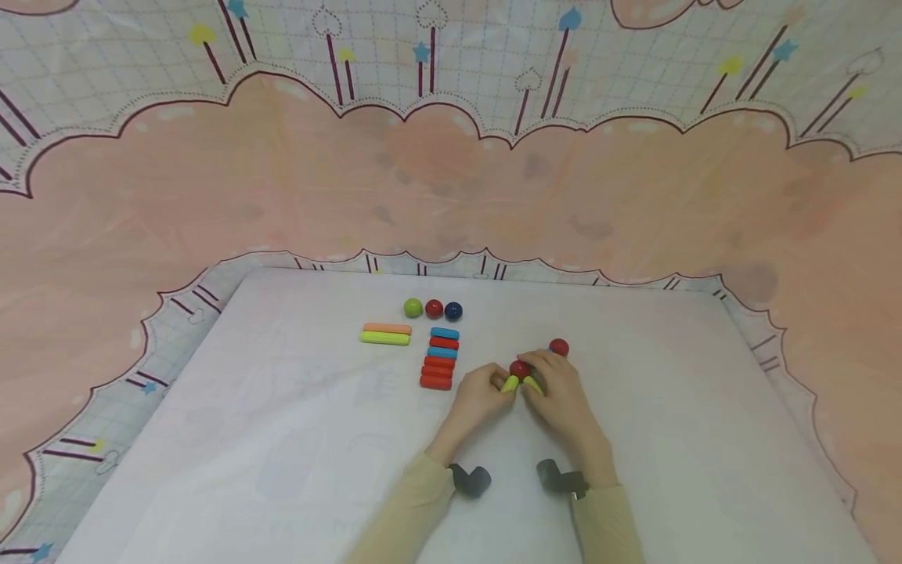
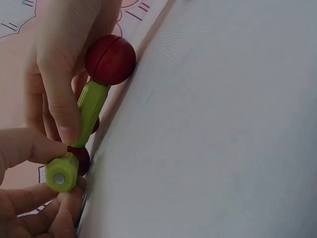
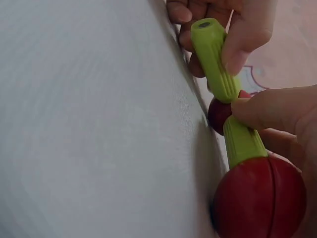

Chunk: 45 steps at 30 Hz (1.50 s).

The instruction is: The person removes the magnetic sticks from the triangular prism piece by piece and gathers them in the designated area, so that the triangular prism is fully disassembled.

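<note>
Red ball (image 1: 520, 370) on the white tabletop (image 1: 282, 439); clock taken from it, head view. Yellow-green rod (image 1: 510, 384) at 7, pinched by left hand (image 1: 482, 395); second rod (image 1: 532, 385) between 4 and 5, pinched by right hand (image 1: 561, 394), end ball (image 3: 260, 198) at its far end. Right thumb close to the centre ball, likely steadying that joint. First rod's free tip bears a metal disc (image 2: 59, 178), perhaps a magnet. Spare balls (image 1: 434, 309) at 10, stacked sticks (image 1: 440, 363) at 9: grouped by kind, presumably for easy picking.
</note>
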Each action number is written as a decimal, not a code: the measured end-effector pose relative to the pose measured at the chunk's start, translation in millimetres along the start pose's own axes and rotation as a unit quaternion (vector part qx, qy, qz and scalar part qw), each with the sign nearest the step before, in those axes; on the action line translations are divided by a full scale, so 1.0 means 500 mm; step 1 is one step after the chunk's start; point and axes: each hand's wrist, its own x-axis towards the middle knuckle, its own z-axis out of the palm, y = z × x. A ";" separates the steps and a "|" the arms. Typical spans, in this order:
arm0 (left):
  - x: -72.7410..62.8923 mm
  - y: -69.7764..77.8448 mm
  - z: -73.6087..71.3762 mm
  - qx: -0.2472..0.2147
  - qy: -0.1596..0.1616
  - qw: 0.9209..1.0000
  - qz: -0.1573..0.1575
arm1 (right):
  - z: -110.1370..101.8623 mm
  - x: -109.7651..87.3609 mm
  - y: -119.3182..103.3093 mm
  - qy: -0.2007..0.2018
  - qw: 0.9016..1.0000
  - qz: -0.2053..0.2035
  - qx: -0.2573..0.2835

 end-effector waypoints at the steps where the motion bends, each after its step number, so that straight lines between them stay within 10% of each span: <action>1: -0.001 -0.002 -0.001 -0.009 -0.005 1.000 0.002 | 0.001 0.000 0.000 -0.002 1.000 0.002 -0.001; 28: -0.008 -0.016 -0.022 -0.027 -0.059 0.997 0.049 | 0.006 -0.006 0.003 0.016 0.999 0.023 -0.019; 45: -0.044 -0.029 -0.066 -0.074 0.002 0.997 0.033 | 0.013 -0.001 0.002 -0.001 0.999 0.037 -0.012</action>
